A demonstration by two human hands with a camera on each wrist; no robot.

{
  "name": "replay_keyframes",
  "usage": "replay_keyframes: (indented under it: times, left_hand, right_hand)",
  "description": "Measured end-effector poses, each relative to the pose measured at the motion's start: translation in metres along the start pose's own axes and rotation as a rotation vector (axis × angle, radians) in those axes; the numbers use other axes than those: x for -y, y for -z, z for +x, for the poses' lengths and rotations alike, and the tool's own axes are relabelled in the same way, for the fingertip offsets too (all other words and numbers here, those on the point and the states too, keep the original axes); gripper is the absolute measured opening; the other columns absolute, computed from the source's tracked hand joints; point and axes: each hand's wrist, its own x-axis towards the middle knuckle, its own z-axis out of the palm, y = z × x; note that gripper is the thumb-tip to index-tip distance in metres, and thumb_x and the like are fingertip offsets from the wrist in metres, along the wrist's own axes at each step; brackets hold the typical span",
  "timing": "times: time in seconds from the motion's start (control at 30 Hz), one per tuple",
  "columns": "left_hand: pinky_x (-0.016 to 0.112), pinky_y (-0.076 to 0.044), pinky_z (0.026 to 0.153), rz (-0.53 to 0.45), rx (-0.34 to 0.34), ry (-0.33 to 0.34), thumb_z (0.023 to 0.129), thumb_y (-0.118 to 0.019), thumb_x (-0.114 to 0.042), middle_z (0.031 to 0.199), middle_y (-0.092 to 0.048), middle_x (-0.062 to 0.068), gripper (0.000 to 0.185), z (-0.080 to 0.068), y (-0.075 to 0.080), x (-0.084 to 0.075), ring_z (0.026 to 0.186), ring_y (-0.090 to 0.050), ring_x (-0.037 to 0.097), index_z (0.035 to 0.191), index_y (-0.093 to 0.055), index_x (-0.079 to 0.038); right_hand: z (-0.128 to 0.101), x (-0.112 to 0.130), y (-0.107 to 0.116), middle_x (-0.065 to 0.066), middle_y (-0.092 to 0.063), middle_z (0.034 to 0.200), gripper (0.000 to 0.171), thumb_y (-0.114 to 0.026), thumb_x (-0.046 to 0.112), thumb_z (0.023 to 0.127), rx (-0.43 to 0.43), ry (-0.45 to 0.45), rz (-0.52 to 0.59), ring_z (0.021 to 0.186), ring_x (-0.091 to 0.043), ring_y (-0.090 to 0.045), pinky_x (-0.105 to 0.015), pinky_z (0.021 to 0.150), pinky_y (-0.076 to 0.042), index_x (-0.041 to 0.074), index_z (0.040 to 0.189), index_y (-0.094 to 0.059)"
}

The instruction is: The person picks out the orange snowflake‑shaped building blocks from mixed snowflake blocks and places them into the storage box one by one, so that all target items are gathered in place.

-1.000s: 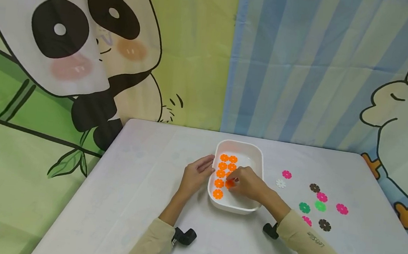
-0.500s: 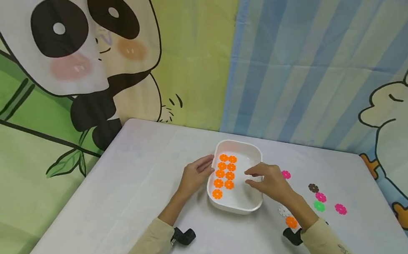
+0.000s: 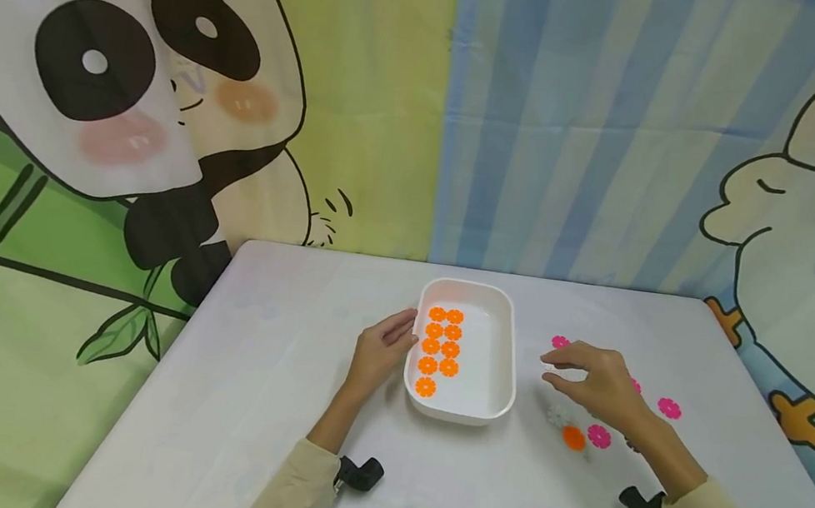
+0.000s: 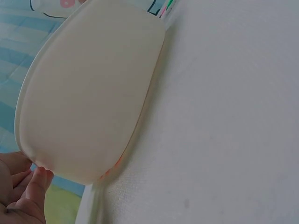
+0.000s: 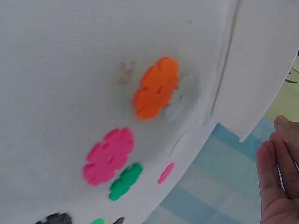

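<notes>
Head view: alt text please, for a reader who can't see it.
A white tray on a white table holds seven orange flower discs in two columns. The left hand rests against the tray's left wall; the right hand hovers empty over scattered flower discs, one orange.

**Tray with orange flowers, loose flowers to its right**

White tray (image 3: 492, 398): rounded rectangle, shallow, upright on the table, long side running away from the person. Left hand (image 3: 377, 351) touches its left wall with straight fingers. Seven orange flowers (image 3: 439, 347) lie flat in the tray's left half: two columns, three pairs plus one single at the near end. Tray's right half bare.

Right of the tray, flat on the table: loose orange flower (image 3: 573, 438) near the tray's near right corner, white flower (image 3: 557, 416) touching it, pink flower (image 3: 598, 436) just beside. Right hand (image 3: 593, 380) hovers over this group, fingers loosely bent, holding nothing.
</notes>
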Motion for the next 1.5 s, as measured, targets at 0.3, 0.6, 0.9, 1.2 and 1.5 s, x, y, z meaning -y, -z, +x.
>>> replay_keyframes:
  times: [0.3,0.6,0.9,1.2,1.5]
  left_hand:
    - [0.023,-0.052,0.091,-0.013,-0.013,0.028,0.090,-0.068,-0.001,0.133,-0.060,0.008,0.042,0.000,0.001,0.001,0.122,-0.057,0.021,0.132,-0.060,-0.003]
    - [0.023,-0.052,0.091,-0.020,-0.012,0.029,0.090,-0.067,0.000,0.133,-0.060,0.007,0.043,0.000,0.000,0.001,0.122,-0.057,0.023,0.132,-0.059,-0.004]
    - [0.023,-0.052,0.091,-0.017,-0.010,0.035,0.091,-0.067,-0.001,0.134,-0.059,0.008,0.042,0.000,0.000,0.001,0.122,-0.057,0.022,0.132,-0.060,-0.005]
    - [0.023,-0.051,0.092,-0.019,-0.003,0.049,0.091,-0.068,-0.008,0.133,-0.060,0.002,0.042,0.000,0.000,0.001,0.121,-0.058,0.017,0.132,-0.060,-0.008]
    - [0.023,-0.051,0.091,-0.013,-0.016,0.045,0.091,-0.066,-0.001,0.133,-0.060,0.006,0.042,0.001,0.000,0.001,0.122,-0.057,0.022,0.132,-0.060,-0.006]
  right_hand:
    - [-0.033,-0.003,0.010,0.001,-0.073,0.094,0.033,-0.087,0.005,0.071,0.081,-0.137,-0.020,0.083,-0.017,-0.071,-0.040,0.069,-0.061,0.013,0.101,-0.076]
    - [-0.057,-0.007,0.014,0.004,-0.072,0.098,0.031,-0.087,0.018,0.073,0.226,-0.298,0.008,0.085,-0.013,-0.069,-0.025,0.070,-0.060,0.013,0.102,-0.076]
    - [-0.066,-0.014,0.012,0.008,-0.072,0.094,0.034,-0.090,0.025,0.068,0.322,-0.255,0.011,0.084,-0.012,-0.066,-0.025,0.072,-0.060,0.017,0.099,-0.077]
    - [-0.067,-0.019,0.011,0.010,-0.071,0.094,0.031,-0.089,0.023,0.070,0.358,-0.202,-0.004,0.083,-0.011,-0.064,-0.025,0.072,-0.060,0.020,0.098,-0.077]
    - [-0.066,-0.022,0.009,0.011,-0.069,0.097,0.034,-0.089,0.024,0.070,0.380,-0.220,-0.005,0.085,-0.008,-0.064,-0.023,0.074,-0.059,0.020,0.100,-0.074]
